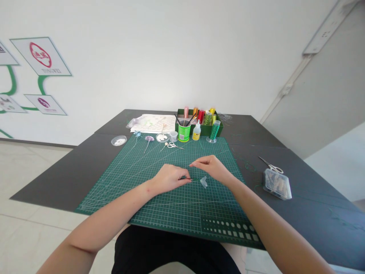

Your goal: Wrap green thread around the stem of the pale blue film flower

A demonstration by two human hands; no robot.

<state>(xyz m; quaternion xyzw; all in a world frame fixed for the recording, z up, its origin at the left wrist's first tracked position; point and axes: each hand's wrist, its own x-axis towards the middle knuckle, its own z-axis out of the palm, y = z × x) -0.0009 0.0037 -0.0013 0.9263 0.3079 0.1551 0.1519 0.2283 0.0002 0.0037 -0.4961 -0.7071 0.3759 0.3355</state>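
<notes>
My left hand [171,178] is closed in a pinch on the thin stem of a small pale blue flower [203,182]. The stem near the petals looks green, and the flower points right, just over the green cutting mat [159,207]. Above and slightly right of that stem, my right hand [211,167] has its fingertips pressed together. Whatever it pinches, if anything, is too fine to make out.
Farther back on the mat are white-handled scissors [172,145], a purple flower [149,139], a blue flower [137,134], a green can [184,133] of brushes and a glue bottle [196,131]. Behind them sits a thread box [221,130]. More scissors [274,167] and a plastic case [276,184] lie right.
</notes>
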